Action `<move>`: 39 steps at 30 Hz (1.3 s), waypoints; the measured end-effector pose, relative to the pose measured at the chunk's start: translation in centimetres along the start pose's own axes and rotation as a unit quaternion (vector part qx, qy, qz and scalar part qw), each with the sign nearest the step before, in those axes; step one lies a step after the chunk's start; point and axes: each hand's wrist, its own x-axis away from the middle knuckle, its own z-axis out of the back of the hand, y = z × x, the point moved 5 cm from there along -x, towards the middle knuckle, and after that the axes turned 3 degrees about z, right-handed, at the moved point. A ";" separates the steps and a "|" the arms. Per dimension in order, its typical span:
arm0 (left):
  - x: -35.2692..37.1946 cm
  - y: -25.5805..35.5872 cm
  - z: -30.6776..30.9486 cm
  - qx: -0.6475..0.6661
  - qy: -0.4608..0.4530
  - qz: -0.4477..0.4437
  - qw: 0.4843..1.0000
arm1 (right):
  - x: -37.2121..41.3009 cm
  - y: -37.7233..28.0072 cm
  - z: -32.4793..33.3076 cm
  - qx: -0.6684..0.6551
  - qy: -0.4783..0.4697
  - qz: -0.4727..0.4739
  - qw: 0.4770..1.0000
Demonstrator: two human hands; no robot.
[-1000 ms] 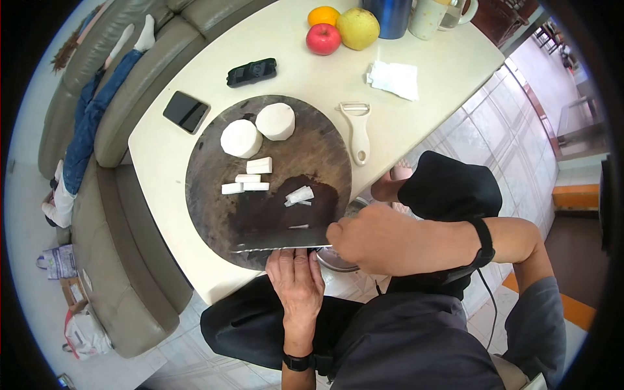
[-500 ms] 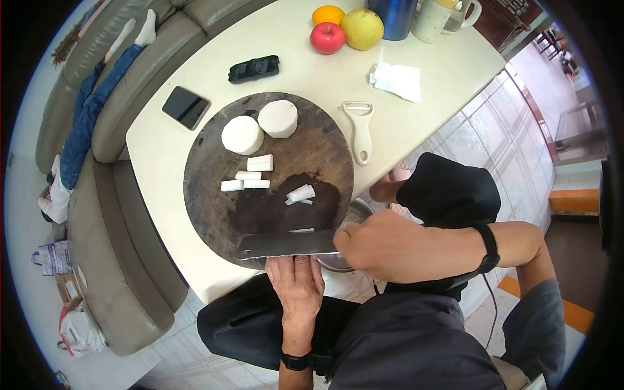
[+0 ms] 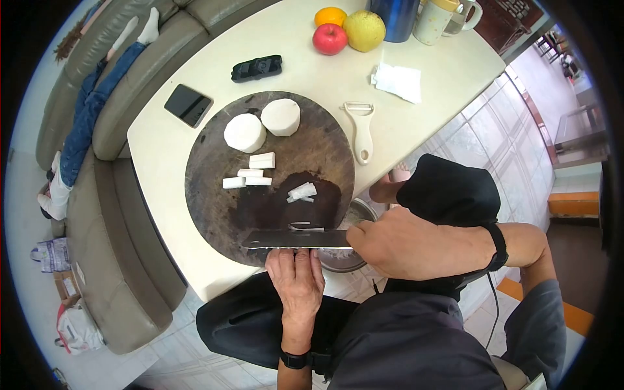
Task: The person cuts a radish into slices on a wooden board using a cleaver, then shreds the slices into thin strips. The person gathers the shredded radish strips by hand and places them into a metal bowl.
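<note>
My right hand (image 3: 400, 246) is closed round the handle of a cleaver (image 3: 292, 240), whose blade lies across the near part of a round wooden chopping board (image 3: 208, 201). My left hand (image 3: 296, 279) is at the board's near edge, its bent fingertips pressed together against the near side of the blade; what they hold is hidden. Thin white slices (image 3: 305, 227) lie just beyond the blade. Farther up are a small pile of white strips (image 3: 301, 191), several white sticks (image 3: 251, 177) and two thick white rounds of peeled vegetable (image 3: 245, 133), perhaps radish.
On the cream table (image 3: 159, 169) are a phone (image 3: 188, 105), a black case (image 3: 257, 68), a peeler (image 3: 361, 133), tissues (image 3: 398, 82), fruit (image 3: 330, 39), a blue flask (image 3: 394, 19) and mugs. A metal bowl (image 3: 344, 261) sits below the edge. A person (image 3: 97, 110) is on the sofa.
The cleaver blade has tilted more upright and shifted slightly right with my right hand. More of the thin white slices shows beyond it. My left hand stays nearly in place.
</note>
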 end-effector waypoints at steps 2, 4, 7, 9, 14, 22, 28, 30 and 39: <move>-0.1 -0.1 0.0 0.002 0.004 0.001 1.000 | -0.1 0.0 0.0 -0.002 0.002 0.001 1.000; 0.0 -0.1 0.0 0.006 0.009 -0.005 1.000 | -0.4 -0.1 -0.2 0.009 -0.013 0.001 1.000; 0.0 0.0 0.3 0.027 0.008 -0.013 1.000 | -1.7 -0.2 -1.0 -0.002 0.009 -0.002 1.000; 0.1 0.0 0.3 0.026 0.015 -0.017 0.999 | -2.6 0.0 -1.5 -0.005 0.029 -0.003 1.000; 0.3 -0.1 0.2 0.035 0.034 -0.011 0.999 | -2.3 0.5 -1.2 0.019 0.024 -0.047 0.998; 0.8 -0.4 0.0 0.042 0.032 -0.014 0.999 | -0.3 -0.8 -0.5 0.034 -0.025 0.014 0.999; 0.4 -0.1 0.3 0.030 0.027 -0.021 0.999 | -1.3 -1.8 -1.2 0.071 -0.038 0.037 0.996; 0.5 -0.1 0.3 0.028 0.034 -0.017 0.999 | -1.7 -1.4 -1.7 0.057 -0.024 0.018 0.998; 0.7 -0.4 0.3 0.037 0.046 -0.019 0.998 | -0.4 -1.2 -0.7 0.003 -0.007 -0.015 1.000</move>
